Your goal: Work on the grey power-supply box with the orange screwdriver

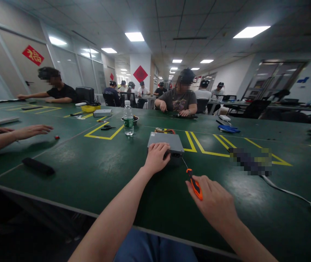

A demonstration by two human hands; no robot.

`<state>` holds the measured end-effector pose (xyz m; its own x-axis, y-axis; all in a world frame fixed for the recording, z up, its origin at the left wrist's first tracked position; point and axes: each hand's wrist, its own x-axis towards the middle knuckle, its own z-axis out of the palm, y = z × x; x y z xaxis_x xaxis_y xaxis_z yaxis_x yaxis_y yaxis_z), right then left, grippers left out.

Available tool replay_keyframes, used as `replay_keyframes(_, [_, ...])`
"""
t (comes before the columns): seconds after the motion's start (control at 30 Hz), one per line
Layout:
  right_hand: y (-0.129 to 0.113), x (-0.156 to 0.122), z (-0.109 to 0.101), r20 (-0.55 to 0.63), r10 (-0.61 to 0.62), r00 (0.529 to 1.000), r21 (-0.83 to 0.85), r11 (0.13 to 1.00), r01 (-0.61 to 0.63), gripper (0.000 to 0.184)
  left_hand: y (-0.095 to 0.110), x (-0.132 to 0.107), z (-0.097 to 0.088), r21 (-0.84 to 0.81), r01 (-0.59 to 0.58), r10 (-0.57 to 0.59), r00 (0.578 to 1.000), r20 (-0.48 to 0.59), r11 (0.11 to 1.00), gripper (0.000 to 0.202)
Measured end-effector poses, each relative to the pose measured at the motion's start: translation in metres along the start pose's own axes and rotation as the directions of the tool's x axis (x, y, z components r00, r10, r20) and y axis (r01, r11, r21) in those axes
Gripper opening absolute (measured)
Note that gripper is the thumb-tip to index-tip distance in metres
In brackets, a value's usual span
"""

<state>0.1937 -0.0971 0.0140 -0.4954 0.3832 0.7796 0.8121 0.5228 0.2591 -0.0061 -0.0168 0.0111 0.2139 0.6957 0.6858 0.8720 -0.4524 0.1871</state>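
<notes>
Screwdriver [191,177] up at the near right corner of the grey metal box [171,140], out ahead on the green desk [111,160]! Right hand [215,200]: fingers wrapped round the handle. Left hand [157,156] over the box's near edge; clamping or just resting, can't tell. Tip contact? Too small to call. Best form here: steady box, shaft lined up straight, firm push before any twist, left thumb clear.

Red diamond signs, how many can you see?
3: the left sign on a door, the right sign on a pillar, and a small sign between them. More may be hidden.
</notes>
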Motion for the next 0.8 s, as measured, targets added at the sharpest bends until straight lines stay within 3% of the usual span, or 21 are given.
replay_keyframes(0.07, [-0.017,0.001,0.000,0.053,0.134,0.990,0.003,0.991,-0.134,0.020,0.000,0.000,0.000,-0.001,0.003,-0.003,1.000,0.000,1.000,0.022])
replay_keyframes(0.17, [-0.035,0.004,0.000,0.138,0.354,0.925,0.086,0.926,-0.367,0.024,0.000,-0.001,0.000,-0.005,0.006,-0.006,1.000,-0.012,1.000,0.022])
replay_keyframes(0.37, [-0.045,0.010,-0.001,0.262,0.677,0.688,0.233,0.648,-0.725,0.029,0.000,-0.001,0.003,-0.010,0.017,-0.017,1.000,-0.015,1.000,0.021])
replay_keyframes(0.43, [-0.047,0.011,0.000,0.299,0.700,0.649,0.251,0.598,-0.761,0.029,-0.001,-0.001,0.003,-0.008,0.024,-0.025,1.000,-0.007,1.000,0.021])
replay_keyframes(0.5, [-0.048,0.011,0.003,0.267,0.690,0.672,0.295,0.605,-0.739,0.027,-0.001,0.000,0.003,-0.009,0.024,-0.024,1.000,-0.003,1.000,0.020])
replay_keyframes(0.67, [-0.050,0.006,0.009,0.012,0.627,0.779,0.364,0.723,-0.587,0.017,-0.002,-0.001,0.003,-0.021,0.004,-0.005,1.000,-0.016,1.000,0.021])
replay_keyframes(0.8, [-0.049,0.003,0.007,-0.062,0.549,0.834,0.354,0.793,-0.496,0.011,-0.003,-0.001,0.004,-0.020,0.006,-0.007,1.000,-0.018,1.000,0.020])
